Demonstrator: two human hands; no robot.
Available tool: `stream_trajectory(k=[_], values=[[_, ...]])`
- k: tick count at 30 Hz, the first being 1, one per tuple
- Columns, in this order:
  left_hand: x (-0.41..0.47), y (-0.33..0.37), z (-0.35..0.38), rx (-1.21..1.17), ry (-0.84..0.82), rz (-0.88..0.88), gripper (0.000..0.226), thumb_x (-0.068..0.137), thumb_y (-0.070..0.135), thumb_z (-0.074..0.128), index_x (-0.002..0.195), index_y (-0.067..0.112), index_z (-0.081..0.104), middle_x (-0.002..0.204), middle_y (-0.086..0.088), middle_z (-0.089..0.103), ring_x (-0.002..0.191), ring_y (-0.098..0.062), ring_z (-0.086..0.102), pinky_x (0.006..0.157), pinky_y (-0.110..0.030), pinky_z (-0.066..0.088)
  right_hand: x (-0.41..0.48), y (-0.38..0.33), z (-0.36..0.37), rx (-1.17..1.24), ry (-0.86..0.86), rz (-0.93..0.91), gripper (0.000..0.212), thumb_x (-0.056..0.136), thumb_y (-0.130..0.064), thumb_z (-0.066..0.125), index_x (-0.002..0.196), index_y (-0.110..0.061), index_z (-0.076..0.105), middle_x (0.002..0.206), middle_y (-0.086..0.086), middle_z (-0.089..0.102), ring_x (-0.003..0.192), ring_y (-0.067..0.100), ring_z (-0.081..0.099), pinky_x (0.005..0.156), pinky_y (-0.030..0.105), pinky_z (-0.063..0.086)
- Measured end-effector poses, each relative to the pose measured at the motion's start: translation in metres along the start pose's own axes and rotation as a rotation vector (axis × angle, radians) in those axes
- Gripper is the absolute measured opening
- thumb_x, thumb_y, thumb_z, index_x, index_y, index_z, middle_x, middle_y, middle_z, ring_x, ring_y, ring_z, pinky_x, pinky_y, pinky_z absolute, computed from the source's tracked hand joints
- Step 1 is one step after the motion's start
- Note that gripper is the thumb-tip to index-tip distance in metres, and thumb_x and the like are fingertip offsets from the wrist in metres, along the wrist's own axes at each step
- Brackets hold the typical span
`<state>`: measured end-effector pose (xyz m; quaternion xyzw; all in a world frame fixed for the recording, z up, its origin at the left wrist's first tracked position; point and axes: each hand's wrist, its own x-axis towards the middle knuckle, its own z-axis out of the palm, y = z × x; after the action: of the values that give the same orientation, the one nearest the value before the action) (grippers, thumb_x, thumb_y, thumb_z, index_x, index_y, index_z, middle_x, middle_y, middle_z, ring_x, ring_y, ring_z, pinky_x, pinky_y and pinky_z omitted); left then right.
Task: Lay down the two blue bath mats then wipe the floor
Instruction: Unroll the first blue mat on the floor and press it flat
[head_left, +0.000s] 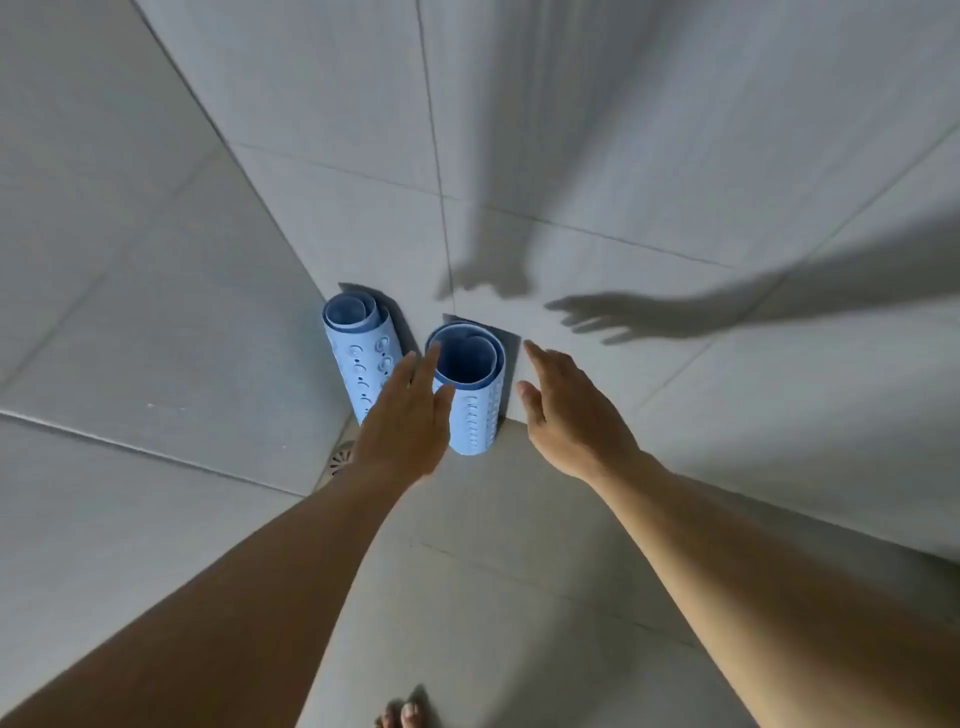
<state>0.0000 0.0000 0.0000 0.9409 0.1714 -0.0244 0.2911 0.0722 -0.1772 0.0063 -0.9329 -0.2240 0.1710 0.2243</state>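
Note:
Two blue bath mats stand rolled up on end in a tiled corner. The left roll (358, 353) leans against the wall; the right roll (475, 395) stands next to it. My left hand (408, 415) reaches out with straight fingers, partly covering the left roll, its fingertips at the left rim of the right roll. Just right of that roll, my right hand (566, 410) is stretched out with straight fingers and holds nothing. Whether either hand touches a roll is unclear.
Grey tiled walls (623, 156) meet at the corner behind the rolls. A round floor drain (340, 460) sits at the wall foot, partly behind my left wrist. The pale tiled floor (493, 597) spreads toward me, with my toes (402, 717) at the bottom edge.

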Motion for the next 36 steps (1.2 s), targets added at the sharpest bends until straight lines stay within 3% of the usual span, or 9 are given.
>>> stream_trajectory(k=[6,10,15,19,22,24,26,31,36], values=[[0.051,-0.034,0.041,-0.203,0.013,-0.162,0.046,0.104,0.038,0.032,0.149,0.032,0.033,0.143,0.000,0.052,0.127,-0.024,0.052,0.102,-0.052,0.046,0.049,0.005,0.051,0.211,0.012,0.051,0.046,0.107,-0.033,0.036,0.149,-0.017,0.032,0.147,0.009,0.046,0.130,0.026,0.048,0.103,0.040,0.041],[0.069,-0.037,0.051,-0.284,0.010,-0.257,0.053,0.104,0.032,0.039,0.155,0.029,0.026,0.145,-0.006,0.052,0.129,-0.027,0.051,0.100,-0.042,0.041,0.068,0.011,0.071,0.274,0.040,0.042,0.044,0.105,-0.029,0.038,0.148,-0.021,0.034,0.141,0.006,0.054,0.124,0.025,0.054,0.100,0.044,0.045],[0.088,-0.044,0.048,-0.338,-0.099,-0.273,0.054,0.092,0.019,0.041,0.143,0.038,0.043,0.121,0.000,0.063,0.102,-0.023,0.059,0.077,-0.035,0.044,0.072,0.013,0.077,0.356,0.059,0.121,0.044,0.100,-0.018,0.044,0.141,-0.028,0.034,0.121,0.001,0.064,0.108,0.026,0.062,0.089,0.044,0.049],[0.087,-0.043,0.039,-0.496,-0.188,-0.390,0.049,0.093,0.014,0.040,0.135,0.038,0.050,0.114,0.001,0.061,0.092,-0.019,0.057,0.078,-0.044,0.056,0.069,0.009,0.071,0.522,0.014,0.212,0.057,0.095,-0.015,0.050,0.147,-0.029,0.030,0.113,-0.009,0.058,0.103,0.019,0.061,0.085,0.033,0.046],[0.079,-0.043,0.037,-0.587,-0.269,-0.496,0.049,0.093,0.014,0.038,0.130,0.044,0.052,0.119,0.003,0.061,0.105,-0.023,0.058,0.072,-0.041,0.056,0.067,0.008,0.066,0.559,-0.047,0.235,0.067,0.090,-0.006,0.051,0.149,-0.031,0.031,0.106,-0.006,0.059,0.096,0.017,0.059,0.081,0.034,0.049],[0.075,-0.044,0.039,-0.649,-0.292,-0.536,0.052,0.089,0.010,0.038,0.124,0.045,0.055,0.124,0.001,0.062,0.112,-0.028,0.060,0.062,-0.038,0.058,0.067,0.008,0.064,0.557,-0.116,0.249,0.054,0.083,0.000,0.050,0.131,-0.026,0.051,0.098,0.003,0.063,0.091,0.024,0.062,0.078,0.040,0.054],[0.071,-0.046,0.042,-0.721,-0.300,-0.563,0.055,0.085,0.004,0.040,0.119,0.043,0.057,0.127,-0.002,0.061,0.114,-0.031,0.060,0.058,-0.039,0.060,0.064,0.009,0.065,0.556,-0.171,0.286,0.040,0.078,-0.001,0.051,0.112,-0.020,0.058,0.096,0.009,0.063,0.088,0.026,0.063,0.075,0.041,0.054],[0.056,-0.046,0.050,-0.833,-0.313,-0.600,0.055,0.076,-0.003,0.044,0.108,0.037,0.061,0.132,-0.006,0.055,0.118,-0.036,0.056,0.066,-0.047,0.062,0.046,0.018,0.072,0.602,-0.238,0.330,0.062,0.070,-0.013,0.056,0.126,-0.036,0.045,0.131,0.002,0.042,0.107,0.027,0.060,0.087,0.047,0.058],[0.040,-0.042,0.053,-0.872,-0.319,-0.603,0.055,0.074,-0.007,0.044,0.110,0.031,0.063,0.131,-0.008,0.051,0.118,-0.038,0.055,0.076,-0.055,0.061,0.030,0.023,0.073,0.632,-0.297,0.328,0.078,0.078,-0.001,0.059,0.138,-0.037,0.023,0.121,-0.003,0.052,0.090,0.025,0.071,0.080,0.042,0.062]])
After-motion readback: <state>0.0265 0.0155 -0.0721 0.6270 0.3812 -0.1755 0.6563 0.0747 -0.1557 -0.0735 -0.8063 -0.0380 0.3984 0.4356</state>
